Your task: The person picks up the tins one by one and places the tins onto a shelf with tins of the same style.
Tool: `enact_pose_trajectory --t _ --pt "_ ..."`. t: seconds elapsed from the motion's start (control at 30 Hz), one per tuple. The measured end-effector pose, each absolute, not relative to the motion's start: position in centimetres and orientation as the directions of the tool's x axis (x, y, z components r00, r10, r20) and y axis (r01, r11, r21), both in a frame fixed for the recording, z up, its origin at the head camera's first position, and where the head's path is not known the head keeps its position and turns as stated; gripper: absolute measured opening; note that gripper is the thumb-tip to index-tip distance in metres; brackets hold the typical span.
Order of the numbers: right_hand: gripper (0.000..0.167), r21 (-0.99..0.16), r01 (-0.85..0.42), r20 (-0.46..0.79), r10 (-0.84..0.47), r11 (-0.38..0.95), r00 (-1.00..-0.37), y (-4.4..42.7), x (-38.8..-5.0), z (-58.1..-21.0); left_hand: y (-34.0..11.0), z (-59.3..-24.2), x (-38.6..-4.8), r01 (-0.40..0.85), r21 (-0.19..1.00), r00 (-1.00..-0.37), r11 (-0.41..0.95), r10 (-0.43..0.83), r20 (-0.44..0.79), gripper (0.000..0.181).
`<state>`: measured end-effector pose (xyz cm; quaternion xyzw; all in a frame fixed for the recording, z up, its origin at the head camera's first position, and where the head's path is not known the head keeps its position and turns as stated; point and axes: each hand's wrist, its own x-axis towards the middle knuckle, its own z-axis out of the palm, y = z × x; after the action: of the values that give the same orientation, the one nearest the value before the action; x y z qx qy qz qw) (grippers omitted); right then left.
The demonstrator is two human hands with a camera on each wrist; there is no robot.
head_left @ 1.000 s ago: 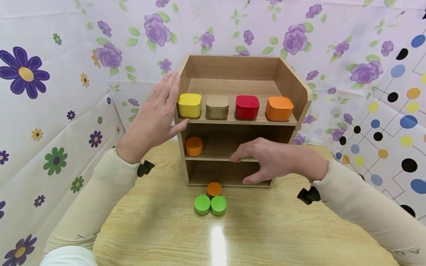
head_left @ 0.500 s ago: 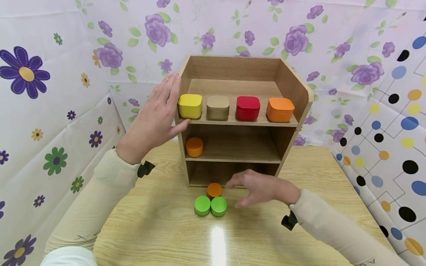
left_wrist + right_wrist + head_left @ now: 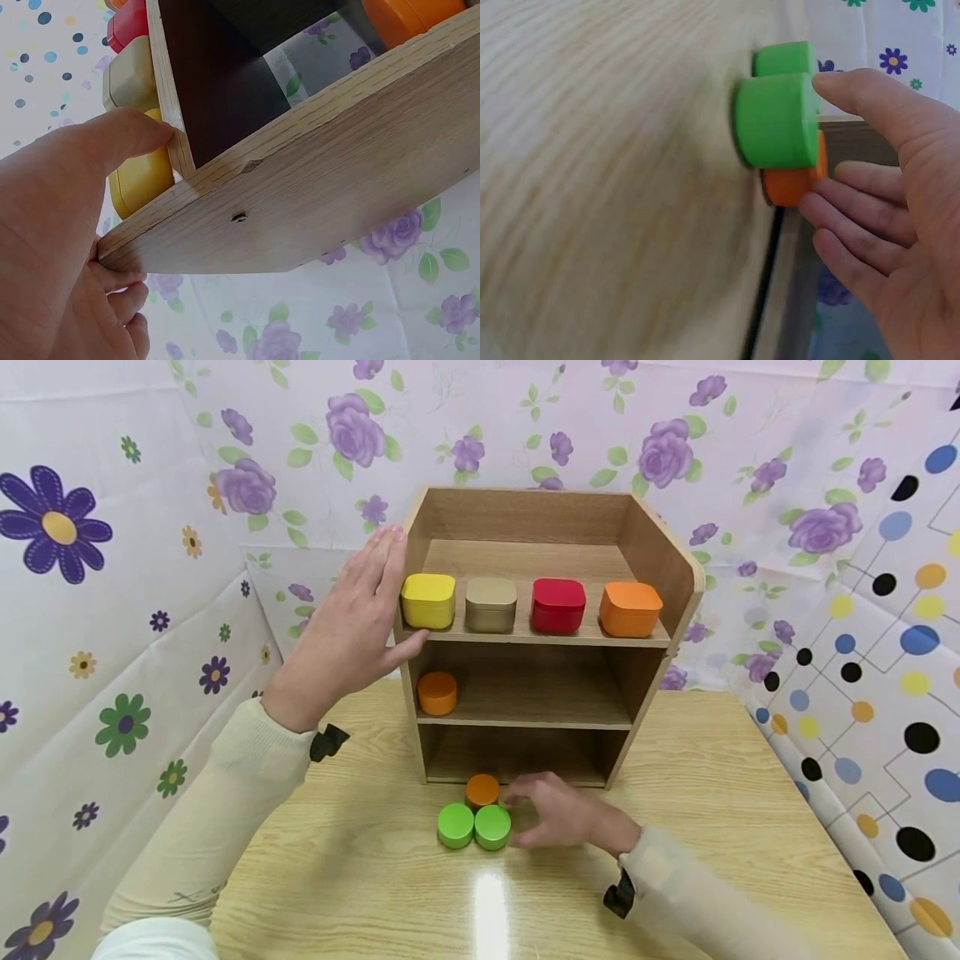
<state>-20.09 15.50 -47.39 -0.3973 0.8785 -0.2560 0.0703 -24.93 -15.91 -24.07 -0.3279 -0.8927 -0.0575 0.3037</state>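
My left hand (image 3: 341, 622) grips the upper left side of a small wooden shelf (image 3: 517, 723). Its thumb lies at the top board's front edge beside a yellow box (image 3: 428, 600), as the left wrist view also shows. On the table before the shelf, two round green boxes (image 3: 455, 824) and a round orange box (image 3: 482, 790) stand close together. Just right of them hovers my right hand (image 3: 558, 812), thumb and fingers parted and slightly bent. In the right wrist view the thumb is close to the nearer green box (image 3: 776, 120); contact cannot be told.
Along the top board stand a khaki box (image 3: 491, 605), a red box (image 3: 558, 606) and a squarish orange box (image 3: 630, 608). Another round orange box (image 3: 437, 692) sits at the left of the middle level. Patterned cloth (image 3: 292, 452) hangs behind and beside the table (image 3: 360, 860).
My right hand has come down from in front of the middle level and moved left to the round boxes on the table. The left hand stays at the shelf's side.
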Motion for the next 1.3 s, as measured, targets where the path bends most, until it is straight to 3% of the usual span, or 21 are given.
enact_pose_trajectory --t 0.37,0.83,1.3 --pt "0.06 -0.564 -0.598 0.083 -0.682 0.569 -0.727 15.0 -20.0 -49.5 -16.0 -24.2 -24.8 0.626 -0.08 -0.603 0.776 0.546 0.581 0.106" --pt "0.056 -0.586 -0.559 0.095 -0.635 0.587 -0.767 14.1 -19.7 -50.3 -15.9 -24.2 -25.0 0.63 -0.098 -0.583 0.771 0.552 0.596 0.105" --pt "0.044 -0.606 -0.579 0.07 -0.688 0.546 -0.722 13.8 -19.7 -50.3 -16.0 -24.3 -24.9 0.616 -0.108 -0.595 0.78 0.551 0.585 0.106"
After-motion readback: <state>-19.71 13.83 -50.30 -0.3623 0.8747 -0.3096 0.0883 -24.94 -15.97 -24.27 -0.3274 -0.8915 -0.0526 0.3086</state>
